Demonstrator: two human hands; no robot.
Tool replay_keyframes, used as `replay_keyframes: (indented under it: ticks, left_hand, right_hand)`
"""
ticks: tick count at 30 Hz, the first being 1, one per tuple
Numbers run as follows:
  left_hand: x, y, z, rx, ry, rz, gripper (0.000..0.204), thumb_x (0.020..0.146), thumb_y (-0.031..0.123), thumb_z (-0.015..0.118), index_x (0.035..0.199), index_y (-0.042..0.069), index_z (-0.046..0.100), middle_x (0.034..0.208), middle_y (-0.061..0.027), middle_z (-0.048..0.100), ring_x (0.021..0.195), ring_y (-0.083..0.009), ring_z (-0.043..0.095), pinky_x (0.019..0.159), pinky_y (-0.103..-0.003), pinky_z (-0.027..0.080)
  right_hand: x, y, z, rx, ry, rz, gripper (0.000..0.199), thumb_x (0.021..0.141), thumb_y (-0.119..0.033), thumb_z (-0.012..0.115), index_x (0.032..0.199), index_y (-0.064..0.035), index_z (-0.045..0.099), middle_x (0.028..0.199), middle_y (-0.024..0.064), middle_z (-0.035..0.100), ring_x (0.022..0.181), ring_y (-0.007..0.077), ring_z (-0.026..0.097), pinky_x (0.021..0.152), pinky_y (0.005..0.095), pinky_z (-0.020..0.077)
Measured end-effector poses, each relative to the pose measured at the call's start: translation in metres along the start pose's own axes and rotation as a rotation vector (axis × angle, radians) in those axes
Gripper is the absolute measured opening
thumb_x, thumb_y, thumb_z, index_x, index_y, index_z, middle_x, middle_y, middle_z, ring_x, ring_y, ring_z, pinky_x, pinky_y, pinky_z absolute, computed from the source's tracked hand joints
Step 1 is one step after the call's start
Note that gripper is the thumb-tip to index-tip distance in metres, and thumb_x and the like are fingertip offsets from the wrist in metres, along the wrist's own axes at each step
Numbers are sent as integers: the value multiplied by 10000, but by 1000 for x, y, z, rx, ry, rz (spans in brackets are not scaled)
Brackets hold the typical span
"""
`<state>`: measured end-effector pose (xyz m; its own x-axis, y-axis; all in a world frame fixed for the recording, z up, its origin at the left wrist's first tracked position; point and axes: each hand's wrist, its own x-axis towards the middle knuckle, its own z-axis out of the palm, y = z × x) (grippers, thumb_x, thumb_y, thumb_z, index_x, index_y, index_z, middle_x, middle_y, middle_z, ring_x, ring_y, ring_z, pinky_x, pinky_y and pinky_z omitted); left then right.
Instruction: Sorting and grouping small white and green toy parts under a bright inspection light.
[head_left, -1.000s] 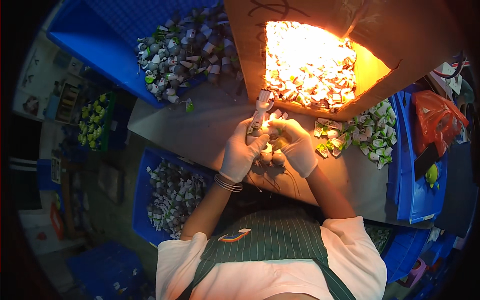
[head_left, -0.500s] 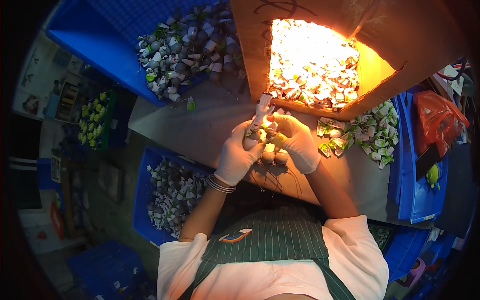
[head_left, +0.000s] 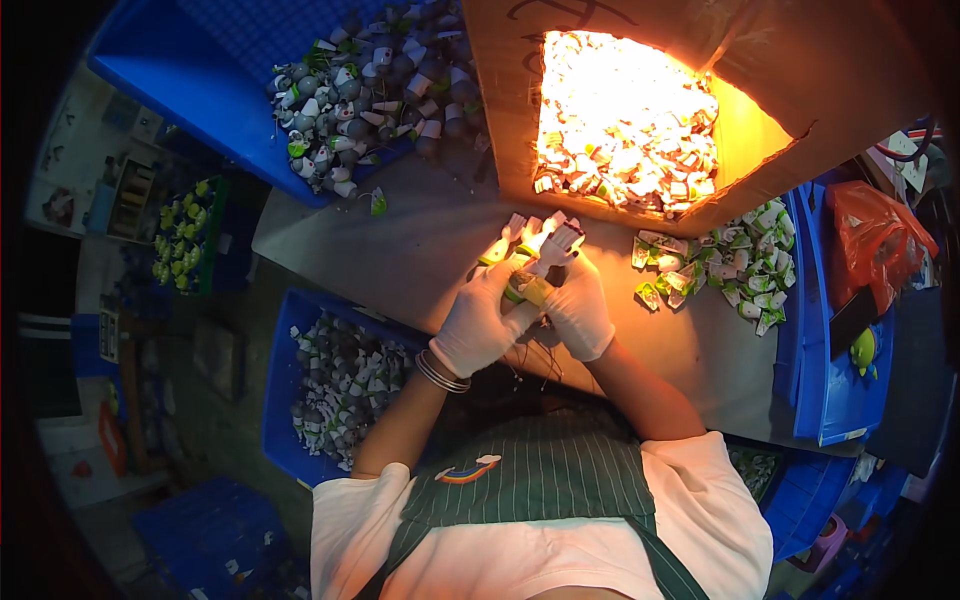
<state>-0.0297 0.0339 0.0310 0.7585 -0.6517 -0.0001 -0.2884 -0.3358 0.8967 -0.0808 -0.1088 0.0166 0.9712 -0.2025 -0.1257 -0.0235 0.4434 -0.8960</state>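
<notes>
- A small toy piece [head_left: 545,265], white at one end with a green and yellow band lower down, is held over the grey table [head_left: 420,250], just in front of the person's chest and near the mouth of the cardboard box [head_left: 850,90].
- Its long axis runs diagonally: the white end points up and to the right, toward the box, and the green-banded end points down and left into the palms.
- The left hand [head_left: 480,325], in a white glove, is clenched around the lower, banded part; its fingers [head_left: 505,290] wrap over it from the left.
- The right hand [head_left: 580,310], also gloved, grips the same piece from the right, its fingertips [head_left: 560,262] pinching close under the white end. The two hands touch each other around it.
- How much of the piece lies hidden inside the gloves cannot be told.
- Metal bangles [head_left: 440,372] circle the left wrist.
- Straight ahead, the box holds a brightly lit heap of small pieces [head_left: 625,125]; its front edge stands just beyond the white end.
- To the right on the table lies a loose pile of white and green parts [head_left: 715,265], near a blue bin's wall [head_left: 805,330].
- Up and left, a blue tray [head_left: 200,90] carries grey and white parts [head_left: 375,85]; one stray green piece [head_left: 379,203] lies on the table below it.
- Lower left, beside the left forearm, a blue crate [head_left: 275,400] holds more such parts.
</notes>
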Motion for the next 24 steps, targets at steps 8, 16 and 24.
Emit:
replay_keyframes:
  ticks: [8,16,24]
  left_hand:
    - [-7,22,-26,294,151,242,231,811,170,728,1015,93,652,942,-75,646,858,-273,641,760,-347,509]
    - [0,0,-34,465,97,605,197,830,206,712,996,112,664,815,-9,637,675,-217,599,634,-336,483]
    - [-4,9,-38,-662,-326,-515,339,975,356,552,1094,46,615,724,-23,566,559,-90,549,481,-233,431]
  right_hand:
    - [6,-54,-29,299,-256,468,428,915,-489,568,1078,-94,552,986,56,600,764,104,574,607,214,468]
    - [7,-56,-24,-577,-416,287,234,819,-313,716,890,-106,634,795,0,637,639,104,569,544,250,459]
    - [14,-37,-28,-1162,-90,-878,316,733,-54,723,1038,-99,654,1011,92,641,803,255,633,671,364,514]
